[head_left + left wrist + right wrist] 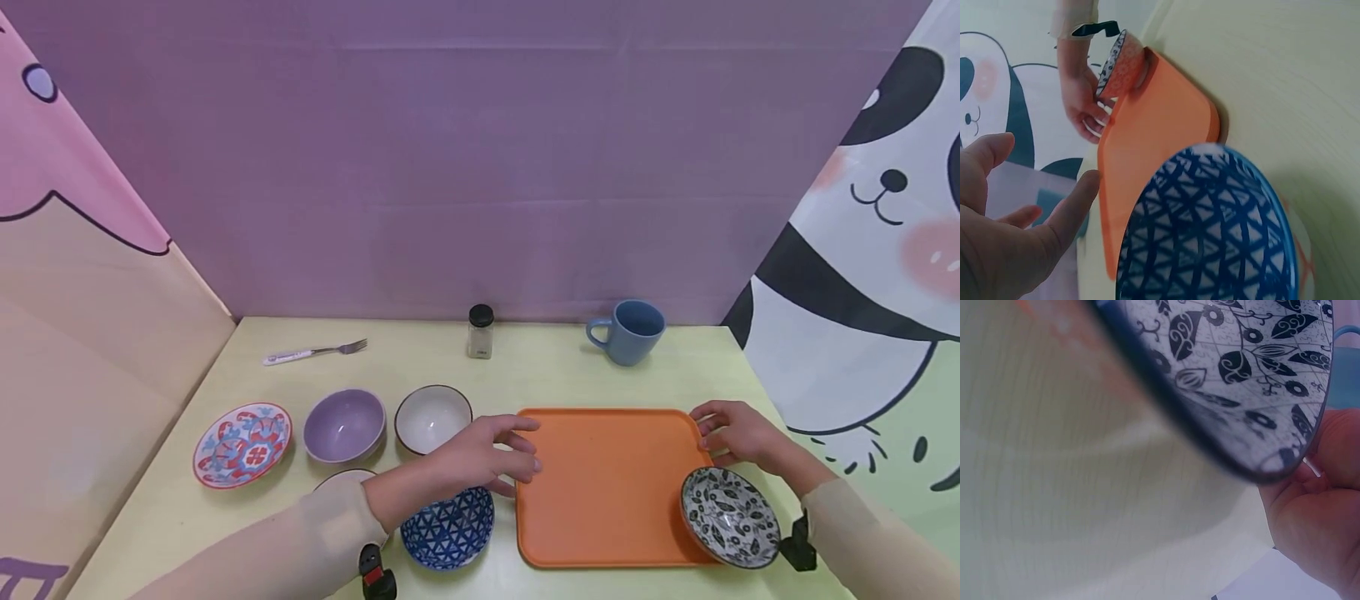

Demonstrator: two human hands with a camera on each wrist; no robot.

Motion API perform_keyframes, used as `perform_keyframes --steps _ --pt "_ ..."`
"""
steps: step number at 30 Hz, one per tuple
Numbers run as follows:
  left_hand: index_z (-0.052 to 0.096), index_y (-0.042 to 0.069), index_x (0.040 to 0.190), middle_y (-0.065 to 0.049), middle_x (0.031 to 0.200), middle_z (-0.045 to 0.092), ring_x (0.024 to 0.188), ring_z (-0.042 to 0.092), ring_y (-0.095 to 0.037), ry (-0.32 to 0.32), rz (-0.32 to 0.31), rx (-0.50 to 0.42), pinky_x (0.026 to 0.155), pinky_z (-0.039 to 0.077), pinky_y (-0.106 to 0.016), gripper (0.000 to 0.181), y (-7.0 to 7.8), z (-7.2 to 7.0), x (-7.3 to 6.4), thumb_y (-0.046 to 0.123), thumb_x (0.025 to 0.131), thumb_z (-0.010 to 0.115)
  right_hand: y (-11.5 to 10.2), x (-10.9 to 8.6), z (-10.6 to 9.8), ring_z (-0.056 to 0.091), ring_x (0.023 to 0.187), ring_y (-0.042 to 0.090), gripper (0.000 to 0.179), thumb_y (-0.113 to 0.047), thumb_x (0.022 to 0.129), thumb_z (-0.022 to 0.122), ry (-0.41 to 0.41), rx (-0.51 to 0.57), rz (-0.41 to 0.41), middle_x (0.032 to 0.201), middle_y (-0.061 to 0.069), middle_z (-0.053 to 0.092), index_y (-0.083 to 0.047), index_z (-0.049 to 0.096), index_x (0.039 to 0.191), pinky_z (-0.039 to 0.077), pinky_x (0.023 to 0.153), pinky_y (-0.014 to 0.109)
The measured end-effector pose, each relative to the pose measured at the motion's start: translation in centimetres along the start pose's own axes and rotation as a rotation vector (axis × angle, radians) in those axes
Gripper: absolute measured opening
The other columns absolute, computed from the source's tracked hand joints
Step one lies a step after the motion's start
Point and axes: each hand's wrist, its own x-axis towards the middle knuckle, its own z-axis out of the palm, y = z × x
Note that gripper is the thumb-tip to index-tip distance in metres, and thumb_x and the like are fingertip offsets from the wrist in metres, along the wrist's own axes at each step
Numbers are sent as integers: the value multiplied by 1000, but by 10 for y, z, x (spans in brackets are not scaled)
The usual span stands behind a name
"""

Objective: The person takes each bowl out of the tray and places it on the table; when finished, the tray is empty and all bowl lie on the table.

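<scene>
An orange tray (607, 492) lies on the table between my two hands. Over its left edge my left hand (498, 454) reaches with fingers spread and loosely bent, holding nothing. My right hand (735, 429) is at the tray's far right edge, its fingertips right at the rim. Just below that hand, a bowl with a black-and-white leaf pattern (731, 517) overlaps the tray's near right corner, tilted in the left wrist view. A blue bowl with white triangles (450, 529) sits left of the tray, beneath my left wrist.
Left of the tray stand a white bowl (433, 418), a purple bowl (345, 427) and a red-and-blue patterned dish (242, 446). My left forearm partly hides another pale dish (341, 479). Farther back are a fork (315, 352), a black-lidded jar (481, 333) and a blue mug (633, 333).
</scene>
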Motion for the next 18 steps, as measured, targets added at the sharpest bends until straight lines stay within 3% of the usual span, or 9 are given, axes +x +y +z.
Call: perform_keyframes --steps 10,18 --pt "52 11 148 -16 126 59 104 70 -39 -33 -12 -89 87 62 -55 61 -4 28 20 9 91 74 -1 0 0 67 90 23 49 5 91 64 7 6 -1 113 19 64 8 50 137 65 77 45" --pt "55 11 146 -15 121 61 103 71 -40 -41 -24 -64 85 62 -56 59 -8 48 35 9 90 76 -2 -3 -1 67 89 24 48 6 91 63 -3 6 -23 111 19 63 10 49 136 66 75 45"
